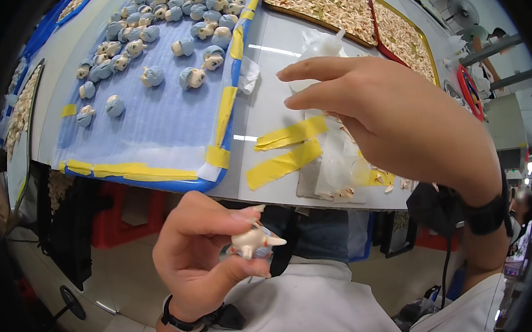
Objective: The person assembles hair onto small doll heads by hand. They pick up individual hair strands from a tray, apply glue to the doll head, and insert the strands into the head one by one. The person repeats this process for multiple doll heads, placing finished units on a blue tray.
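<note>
My left hand is closed in front of my chest, below the table's near edge. Between thumb and forefinger it pinches a small cream-coloured doll head with a pointed ear-like piece sticking out to the right. My right hand hovers above the right part of the table, its fingers stretched out and apart, and nothing shows between them. Under it lie crumpled clear plastic pieces and small pale bits. On the blue tray to the left rest several small doll heads with blue hair.
Yellow tape strips lie on the white table and line the tray's edges. Two trays of small pale parts, one gold-rimmed and one red-edged, stand at the back right. Another parts tray is at the far left.
</note>
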`<state>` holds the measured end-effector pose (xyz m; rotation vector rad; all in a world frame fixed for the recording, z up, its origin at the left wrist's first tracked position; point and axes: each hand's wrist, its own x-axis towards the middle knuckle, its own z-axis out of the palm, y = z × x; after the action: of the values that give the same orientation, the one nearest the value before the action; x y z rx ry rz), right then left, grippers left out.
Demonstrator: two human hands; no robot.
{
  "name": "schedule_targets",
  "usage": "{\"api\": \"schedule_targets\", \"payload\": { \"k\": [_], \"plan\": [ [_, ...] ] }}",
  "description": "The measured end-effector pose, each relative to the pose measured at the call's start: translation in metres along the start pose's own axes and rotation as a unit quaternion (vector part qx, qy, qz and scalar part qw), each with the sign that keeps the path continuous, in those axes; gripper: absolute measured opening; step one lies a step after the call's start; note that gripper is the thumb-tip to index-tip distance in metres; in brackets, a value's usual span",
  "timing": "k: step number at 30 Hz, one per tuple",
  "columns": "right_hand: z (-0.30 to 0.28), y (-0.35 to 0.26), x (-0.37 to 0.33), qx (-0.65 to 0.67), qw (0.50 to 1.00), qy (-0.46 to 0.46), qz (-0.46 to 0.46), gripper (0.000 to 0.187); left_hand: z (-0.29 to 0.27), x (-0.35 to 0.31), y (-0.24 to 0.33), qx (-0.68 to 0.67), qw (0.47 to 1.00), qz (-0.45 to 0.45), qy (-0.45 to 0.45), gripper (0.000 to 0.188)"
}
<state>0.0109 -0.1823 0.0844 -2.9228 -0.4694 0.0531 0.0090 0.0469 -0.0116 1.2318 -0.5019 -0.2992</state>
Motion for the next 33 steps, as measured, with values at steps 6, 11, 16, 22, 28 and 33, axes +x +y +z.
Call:
{"api": "schedule_targets", "payload": {
  "k": [6,11,16,22,28,33],
  "plan": [
    [-0.059,0.011,0.001,0.154,0.98,-0.129,0.011,0.021,-0.024,-0.007,0.001,0.042,0.998,0.044,-0.001,0.042],
    [-0.067,0.07,-0.011,0.201,0.966,-0.036,0.161,0.025,-0.018,0.0,0.005,-0.082,0.996,-0.02,-0.007,0.036],
    [-0.01,0.097,0.008,0.245,0.948,-0.071,0.191,0.043,-0.012,0.004,0.015,-0.034,0.997,-0.001,-0.073,0.036],
    [0.015,0.119,0.015,0.148,0.975,-0.042,0.157,0.042,-0.011,-0.004,0.013,-0.065,0.997,-0.005,-0.044,0.036],
    [-0.025,0.1,-0.007,0.197,0.951,0.177,0.16,0.024,-0.008,-0.005,0.012,-0.097,0.993,-0.005,-0.064,0.036],
    [-0.07,0.028,-0.081,0.157,0.908,0.333,0.201,0.025,0.001,0.002,0.009,-0.168,0.979,-0.033,-0.114,0.041]
  ]
}}
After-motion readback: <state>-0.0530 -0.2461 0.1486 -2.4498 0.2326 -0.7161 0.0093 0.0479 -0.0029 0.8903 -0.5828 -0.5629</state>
